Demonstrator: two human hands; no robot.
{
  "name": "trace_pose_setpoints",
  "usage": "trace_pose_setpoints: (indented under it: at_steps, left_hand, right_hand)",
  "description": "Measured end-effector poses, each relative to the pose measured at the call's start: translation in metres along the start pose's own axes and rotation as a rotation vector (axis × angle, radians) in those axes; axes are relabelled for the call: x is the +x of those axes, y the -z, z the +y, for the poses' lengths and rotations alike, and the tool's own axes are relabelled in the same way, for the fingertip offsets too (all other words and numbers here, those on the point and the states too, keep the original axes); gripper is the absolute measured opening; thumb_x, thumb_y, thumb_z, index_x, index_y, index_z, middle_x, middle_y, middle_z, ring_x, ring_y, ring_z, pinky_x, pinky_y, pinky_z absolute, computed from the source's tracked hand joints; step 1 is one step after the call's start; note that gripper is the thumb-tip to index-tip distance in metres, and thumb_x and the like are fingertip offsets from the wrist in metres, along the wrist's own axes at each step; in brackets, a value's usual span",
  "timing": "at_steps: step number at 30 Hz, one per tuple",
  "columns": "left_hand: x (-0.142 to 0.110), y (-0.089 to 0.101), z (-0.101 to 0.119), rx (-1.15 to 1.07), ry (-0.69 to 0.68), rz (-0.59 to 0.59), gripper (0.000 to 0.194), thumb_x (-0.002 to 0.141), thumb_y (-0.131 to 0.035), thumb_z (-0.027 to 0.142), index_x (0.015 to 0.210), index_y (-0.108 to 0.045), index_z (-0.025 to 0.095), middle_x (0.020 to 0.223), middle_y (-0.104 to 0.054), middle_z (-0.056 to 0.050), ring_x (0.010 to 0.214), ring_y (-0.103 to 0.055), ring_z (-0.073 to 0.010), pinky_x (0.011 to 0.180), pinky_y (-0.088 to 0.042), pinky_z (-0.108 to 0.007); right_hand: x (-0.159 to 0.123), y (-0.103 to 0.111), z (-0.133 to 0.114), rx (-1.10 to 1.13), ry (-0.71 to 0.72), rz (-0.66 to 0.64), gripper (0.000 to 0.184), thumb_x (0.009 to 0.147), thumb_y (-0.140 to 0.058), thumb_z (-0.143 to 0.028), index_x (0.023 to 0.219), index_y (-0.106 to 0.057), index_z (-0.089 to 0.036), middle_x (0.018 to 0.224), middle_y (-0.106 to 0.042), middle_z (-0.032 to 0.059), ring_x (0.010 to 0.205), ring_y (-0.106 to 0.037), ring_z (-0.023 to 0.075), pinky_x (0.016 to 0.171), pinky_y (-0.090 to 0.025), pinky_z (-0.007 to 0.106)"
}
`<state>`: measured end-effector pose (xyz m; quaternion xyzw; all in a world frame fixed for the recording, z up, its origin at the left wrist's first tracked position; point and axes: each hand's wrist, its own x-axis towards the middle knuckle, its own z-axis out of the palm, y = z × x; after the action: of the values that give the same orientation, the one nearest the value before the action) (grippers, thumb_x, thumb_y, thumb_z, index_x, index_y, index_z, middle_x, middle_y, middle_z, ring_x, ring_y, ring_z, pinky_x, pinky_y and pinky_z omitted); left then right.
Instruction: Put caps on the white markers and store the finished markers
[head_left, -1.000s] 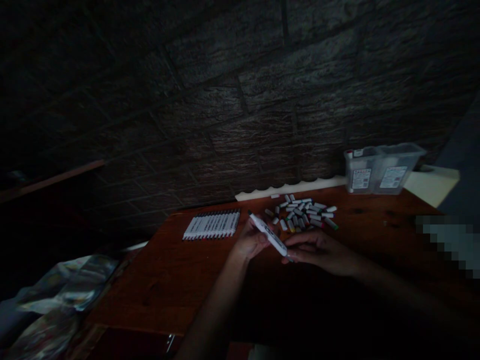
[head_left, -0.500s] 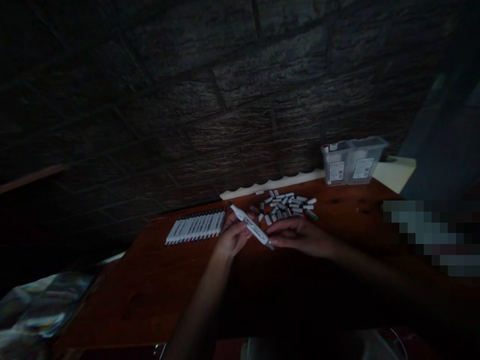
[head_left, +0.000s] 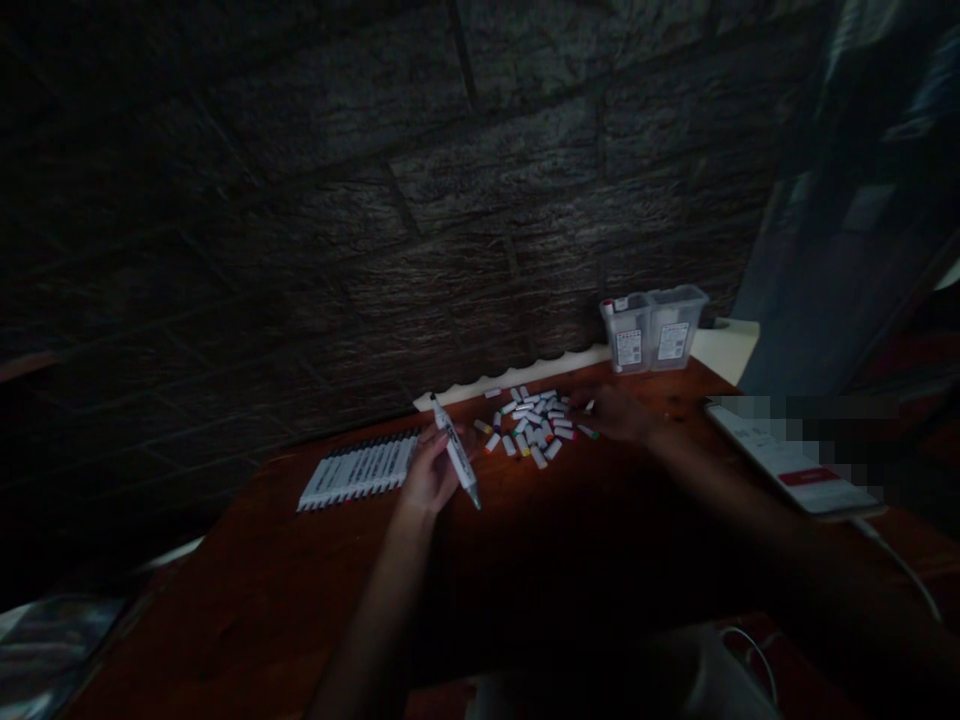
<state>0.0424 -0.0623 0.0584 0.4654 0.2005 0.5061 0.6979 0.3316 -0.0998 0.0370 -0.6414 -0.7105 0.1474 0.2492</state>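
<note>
Right, here's the white marker (head_left: pixel 456 452), up above the table (head_left: pixel 300 590) and tilted, its dark tip at the upper left, its grey tapered end pointing down to the right. The left hand (head_left: pixel 427 478) has it, fingers closed around the barrel, both ends sticking out free. And over to the right hand (head_left: pixel 616 413), down at the right edge of the loose caps (head_left: pixel 534 430), fingers bent in among them; too dim to tell whether they grip one. Those caps lie scattered every which way, white with coloured ends: yellow, orange, green, pink. Just left of the left hand, a tidy row of markers (head_left: pixel 360 470) lies side by side. Behind the caps, a pale scalloped strip (head_left: pixel 510 380) runs along the wall (head_left: pixel 495 230), up to the clear plastic bins (head_left: pixel 652 340) with their printed labels. Far right, a flat tablet-like device (head_left: pixel 795 465), partly pixelated, with a white cable (head_left: pixel 904 570) beside it.
</note>
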Motion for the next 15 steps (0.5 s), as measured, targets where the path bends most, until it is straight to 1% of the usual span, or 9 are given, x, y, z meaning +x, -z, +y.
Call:
trace_pose_setpoints:
  at_steps: [3, 6, 10, 12, 14, 15]
  left_hand:
    - [0.0, 0.001, -0.001, 0.004, 0.016, 0.032, 0.026, 0.058, -0.082, 0.034, 0.069, -0.068, 0.015, 0.058, -0.055, 0.002, 0.055, -0.049, -0.009, 0.056, -0.047, -0.024]
    - [0.001, 0.004, -0.001, 0.001, 0.026, 0.04, 0.024, 0.06, -0.08, 0.032, 0.072, -0.069, 0.015, 0.052, -0.05, 0.004, 0.052, -0.047, -0.008, 0.057, -0.046, -0.024]
    - [0.002, 0.005, 0.0, -0.015, 0.028, 0.034, 0.022, 0.061, -0.078, 0.032, 0.073, -0.069, 0.015, 0.048, -0.046, 0.005, 0.049, -0.045, -0.0081, 0.054, -0.044, -0.023]
    - [0.001, 0.002, 0.002, -0.01, 0.028, 0.023, 0.021, 0.061, -0.076, 0.033, 0.072, -0.07, 0.016, 0.05, -0.048, 0.004, 0.05, -0.045, -0.0086, 0.054, -0.044, -0.024]
    - [-0.001, -0.003, 0.004, 0.002, 0.026, 0.011, 0.02, 0.062, -0.074, 0.034, 0.071, -0.07, 0.016, 0.053, -0.052, 0.002, 0.052, -0.048, -0.0105, 0.054, -0.044, -0.026]
    - [-0.002, -0.005, 0.005, 0.008, 0.022, 0.007, 0.02, 0.062, -0.073, 0.034, 0.07, -0.07, 0.017, 0.055, -0.054, 0.001, 0.054, -0.05, -0.0116, 0.055, -0.044, -0.026]
  right_hand:
    - [0.0, -0.012, -0.006, -0.103, 0.008, -0.045, 0.021, 0.088, -0.056, -0.027, 0.097, -0.073, -0.019, 0.099, -0.074, 0.0091, 0.089, -0.068, 0.022, 0.078, -0.049, 0.029]
    - [0.001, -0.014, -0.006, -0.112, 0.009, -0.052, 0.019, 0.087, -0.056, -0.023, 0.094, -0.073, -0.019, 0.097, -0.074, 0.008, 0.088, -0.068, 0.0212, 0.078, -0.048, 0.028]
    - [0.003, -0.002, 0.003, -0.073, -0.023, -0.033, 0.021, 0.088, -0.056, -0.031, 0.092, -0.073, -0.02, 0.091, -0.075, 0.005, 0.08, -0.068, 0.0185, 0.073, -0.049, 0.027]
    - [0.002, 0.003, 0.005, -0.053, 0.003, -0.022, 0.024, 0.088, -0.056, -0.035, 0.089, -0.074, -0.019, 0.088, -0.074, 0.005, 0.078, -0.068, 0.0183, 0.072, -0.049, 0.027]
    - [0.001, 0.001, 0.001, -0.039, 0.036, 0.026, 0.027, 0.089, -0.054, -0.038, 0.092, -0.073, -0.018, 0.091, -0.074, 0.0066, 0.079, -0.067, 0.0193, 0.074, -0.049, 0.029]
    - [0.001, -0.003, -0.003, -0.047, 0.061, 0.065, 0.028, 0.09, -0.053, -0.037, 0.096, -0.073, -0.018, 0.096, -0.073, 0.0079, 0.083, -0.066, 0.0204, 0.077, -0.049, 0.03]
